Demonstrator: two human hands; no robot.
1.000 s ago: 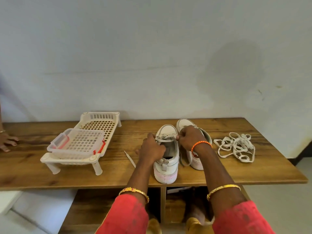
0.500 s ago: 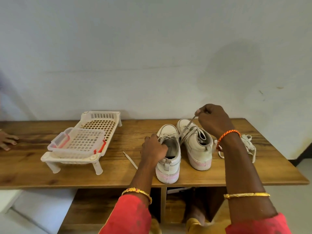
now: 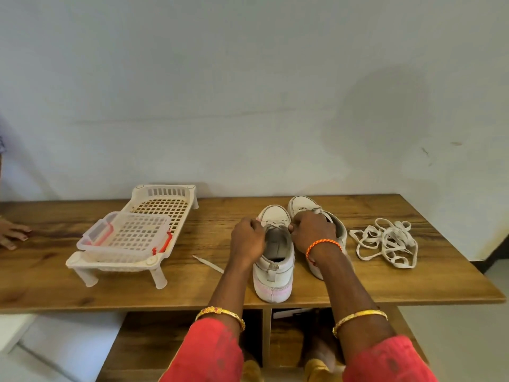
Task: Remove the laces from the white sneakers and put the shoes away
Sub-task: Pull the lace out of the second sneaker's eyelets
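Two white sneakers stand toes to the wall on the wooden table. The left sneaker is nearer, with a pink-tinged heel. My left hand grips its left side by the eyelets. My right hand pinches the lace at its right eyelets, fingers curled. That hand and wrist cover most of the right sneaker, whose toe and some lacing show. One loose lace end lies on the table left of my left wrist. A pile of removed white laces lies to the right.
A white plastic rack holding a clear lidded container with red clips stands at the left. Another person's hand rests on the far left edge. Open shelf compartments sit below the table. The wall is close behind.
My right hand, raised half a second ago pulling a lace up, has come back down to the left sneaker's eyelets. My left hand has stayed on that sneaker.
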